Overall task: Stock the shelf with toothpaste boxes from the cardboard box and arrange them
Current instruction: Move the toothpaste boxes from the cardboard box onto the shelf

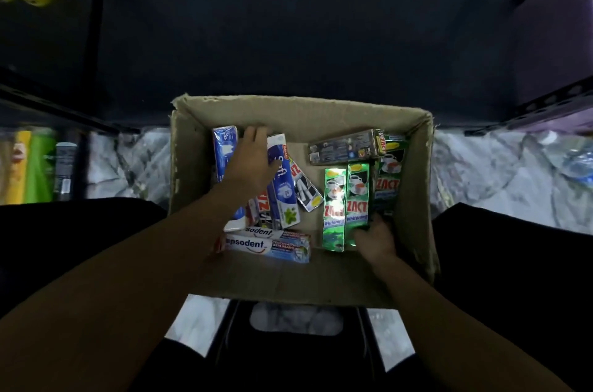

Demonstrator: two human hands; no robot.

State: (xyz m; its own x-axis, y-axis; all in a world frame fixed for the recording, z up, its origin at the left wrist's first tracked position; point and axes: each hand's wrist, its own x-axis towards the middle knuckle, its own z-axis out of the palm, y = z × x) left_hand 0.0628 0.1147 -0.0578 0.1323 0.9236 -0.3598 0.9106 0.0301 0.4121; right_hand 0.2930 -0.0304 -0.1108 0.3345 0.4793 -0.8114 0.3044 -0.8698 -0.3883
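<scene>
Toothpaste boxes [266, 245] are heaped in cardboard box [298, 115] | left hand [253, 160] is spread on blue box [224, 151] | green box [357, 199] is gripped by right hand [375, 239], likely for shelving

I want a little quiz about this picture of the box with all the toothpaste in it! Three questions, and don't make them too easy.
1. True or false: the left hand and the right hand both reach into the cardboard box.
2. Which boxes does the right hand touch? A) the blue ones B) the green Zact boxes C) the grey one at the back
3. How many white Pepsodent boxes lie at the side nearest the person?

Key: 1 true; 2 B; 3 two.
</scene>
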